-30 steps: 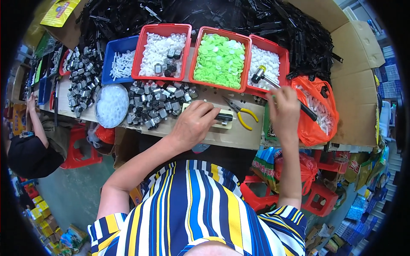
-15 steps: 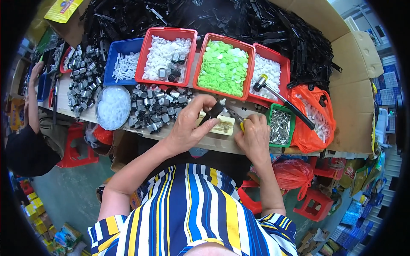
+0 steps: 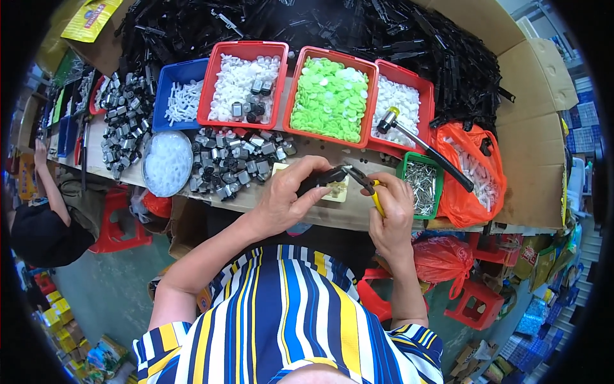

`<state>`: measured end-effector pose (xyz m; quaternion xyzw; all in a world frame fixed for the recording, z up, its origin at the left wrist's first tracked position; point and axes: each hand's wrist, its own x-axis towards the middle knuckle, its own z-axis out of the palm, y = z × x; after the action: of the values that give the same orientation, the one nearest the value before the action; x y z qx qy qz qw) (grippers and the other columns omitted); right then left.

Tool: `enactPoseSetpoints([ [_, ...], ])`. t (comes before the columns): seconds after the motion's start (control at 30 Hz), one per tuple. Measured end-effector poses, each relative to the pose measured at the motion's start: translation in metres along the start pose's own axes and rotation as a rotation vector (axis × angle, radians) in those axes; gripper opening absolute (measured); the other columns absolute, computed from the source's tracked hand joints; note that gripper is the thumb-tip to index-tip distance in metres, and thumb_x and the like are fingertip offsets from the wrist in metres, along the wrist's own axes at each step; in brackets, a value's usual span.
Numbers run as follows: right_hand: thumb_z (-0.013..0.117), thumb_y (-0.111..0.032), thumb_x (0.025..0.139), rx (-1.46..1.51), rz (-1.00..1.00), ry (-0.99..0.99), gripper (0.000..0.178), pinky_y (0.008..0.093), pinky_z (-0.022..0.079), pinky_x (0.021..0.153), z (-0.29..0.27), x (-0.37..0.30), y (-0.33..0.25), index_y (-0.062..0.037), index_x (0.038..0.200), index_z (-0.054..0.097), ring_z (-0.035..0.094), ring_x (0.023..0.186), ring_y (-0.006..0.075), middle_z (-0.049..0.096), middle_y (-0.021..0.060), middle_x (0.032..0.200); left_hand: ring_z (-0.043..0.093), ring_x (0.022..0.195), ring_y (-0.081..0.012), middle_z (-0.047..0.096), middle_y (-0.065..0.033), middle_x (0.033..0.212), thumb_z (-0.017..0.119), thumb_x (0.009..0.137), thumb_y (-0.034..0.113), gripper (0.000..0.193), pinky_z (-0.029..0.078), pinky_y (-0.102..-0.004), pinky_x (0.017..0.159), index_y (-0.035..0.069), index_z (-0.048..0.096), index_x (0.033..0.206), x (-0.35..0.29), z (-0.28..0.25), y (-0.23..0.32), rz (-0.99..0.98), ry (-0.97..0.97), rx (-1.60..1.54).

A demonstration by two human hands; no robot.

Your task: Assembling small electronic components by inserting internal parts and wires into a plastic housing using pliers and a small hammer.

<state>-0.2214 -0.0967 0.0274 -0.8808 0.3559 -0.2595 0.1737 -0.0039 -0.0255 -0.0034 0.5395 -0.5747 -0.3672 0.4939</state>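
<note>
Left hand [image 3: 282, 198] grips black part [image 3: 319, 181], right hand [image 3: 394, 212] pliers [image 3: 362, 179].

Print ran across a yellow packet [image 3: 91, 20], upper left, and there, lower right, a red plastic bag [image 3: 441, 261] bore a pale mark, too small to read!

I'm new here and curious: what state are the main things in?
Left hand: closed on the black part
Black part: held, tip at the pliers
Right hand: closed on the pliers
Pliers: gripped, jaws open or shut unclear
Hammer: unheld, lying over the orange bag
Orange bag: open, showing white pieces
Green box: open, holding metal pins
Blue tray: open, holding white sticks
</note>
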Motion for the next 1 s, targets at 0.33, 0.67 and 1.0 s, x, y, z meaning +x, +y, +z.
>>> enactPoseSetpoints([
  [0.33, 0.06, 0.01, 0.071, 0.082, -0.039, -0.131, 0.017, 0.0444, 0.047, 0.074, 0.012, -0.003, -0.006, 0.0016, 0.084, 0.054, 0.061, 0.09, 0.0379, 0.061, 0.0166, 0.095, 0.057, 0.076, -0.0077, 0.061, -0.0013, 0.083, 0.059, 0.104, 0.023, 0.026, 0.048, -0.0256, 0.068, -0.002, 0.063, 0.112, -0.009, 0.004, 0.004, -0.262, -0.103, -0.351],
  [0.67, 0.057, 0.014, 0.068, 0.23, -0.113, -0.182, 0.016, 0.0407, 0.047, 0.065, 0.006, -0.003, -0.009, 0.0025, 0.077, 0.05, 0.06, 0.073, 0.037, 0.063, 0.018, 0.09, 0.05, 0.062, -0.0103, 0.057, -0.0029, 0.072, 0.059, 0.103, 0.034, 0.033, 0.039, -0.0242, 0.057, 0.001, 0.065, 0.104, -0.015, -0.011, 0.001, -0.557, -0.452, -1.224],
  [1.0, 0.063, 0.009, 0.069, 0.247, -0.207, -0.15, 0.018, 0.0421, 0.047, 0.078, 0.001, 0.003, -0.011, 0.0003, 0.084, 0.057, 0.063, 0.093, 0.0353, 0.063, 0.0152, 0.103, 0.053, 0.062, -0.0092, 0.06, -0.003, 0.073, 0.059, 0.103, 0.028, 0.031, 0.043, -0.0235, 0.057, -0.003, 0.066, 0.102, -0.019, -0.029, 0.015, -0.511, -0.484, -1.008],
])
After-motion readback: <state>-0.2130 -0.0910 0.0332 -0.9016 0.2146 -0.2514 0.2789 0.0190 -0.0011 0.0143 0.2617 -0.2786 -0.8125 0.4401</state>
